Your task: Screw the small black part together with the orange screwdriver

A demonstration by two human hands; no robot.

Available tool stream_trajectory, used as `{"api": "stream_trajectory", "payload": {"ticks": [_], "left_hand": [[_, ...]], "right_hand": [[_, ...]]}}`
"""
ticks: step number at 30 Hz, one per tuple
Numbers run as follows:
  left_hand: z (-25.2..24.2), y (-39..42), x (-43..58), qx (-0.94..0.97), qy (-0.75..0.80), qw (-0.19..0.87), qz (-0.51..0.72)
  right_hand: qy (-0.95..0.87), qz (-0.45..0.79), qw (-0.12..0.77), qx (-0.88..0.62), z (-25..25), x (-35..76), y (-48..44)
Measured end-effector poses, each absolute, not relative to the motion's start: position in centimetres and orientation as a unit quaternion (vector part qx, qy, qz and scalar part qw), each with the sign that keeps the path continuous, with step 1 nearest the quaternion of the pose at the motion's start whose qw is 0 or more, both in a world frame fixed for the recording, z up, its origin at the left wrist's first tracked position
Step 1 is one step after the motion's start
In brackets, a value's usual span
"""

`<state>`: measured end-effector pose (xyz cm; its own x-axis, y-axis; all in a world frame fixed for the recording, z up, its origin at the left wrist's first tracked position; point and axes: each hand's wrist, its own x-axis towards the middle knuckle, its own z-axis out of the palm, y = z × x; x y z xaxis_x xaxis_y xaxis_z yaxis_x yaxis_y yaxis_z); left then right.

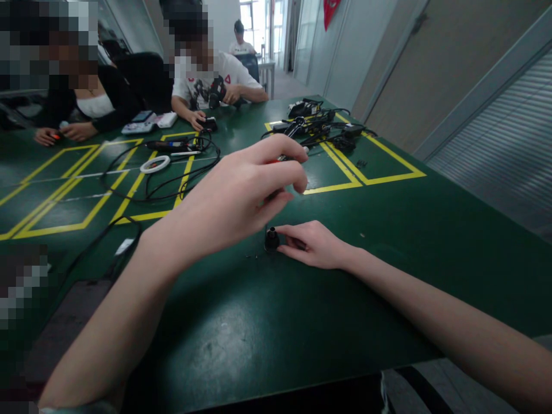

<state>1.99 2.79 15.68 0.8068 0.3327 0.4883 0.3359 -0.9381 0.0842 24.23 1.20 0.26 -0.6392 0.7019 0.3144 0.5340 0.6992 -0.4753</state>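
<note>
Black part (271,241) might tip if that pinch slips
Right hand (317,246) grips it, thumb and finger slightly parted — left hand (254,187) half-curled, contents I can't tell

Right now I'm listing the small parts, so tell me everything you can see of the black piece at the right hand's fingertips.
The small black piece stands upright on the green table. It has a wider, dark lower body that narrows to a neck with a shiny, metal-looking rim. Whether the body is plastic or metal cannot be told. The right hand appears to grip it from the side with thumb and finger.
</note>
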Motion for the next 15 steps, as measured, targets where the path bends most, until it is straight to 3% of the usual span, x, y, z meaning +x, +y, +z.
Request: {"api": "stream_trajectory", "payload": {"ticks": [9,12,15], "left_hand": [[14.8,3.8,2.2,-0.912,-0.256,-0.046,-0.318],[14.9,4.2,2.5,-0.897,-0.251,-0.135,-0.338],[15.0,4.7,2.5,-0.854,-0.210,-0.317,-0.356]], "right_hand": [[-0.892,0.164,0.252,-0.337,0.1,24.2,1.2],[-0.892,0.163,0.258,-0.334,0.1,24.1,1.2],[-0.890,0.168,0.255,-0.337,0.2,24.0,1.2]]}}
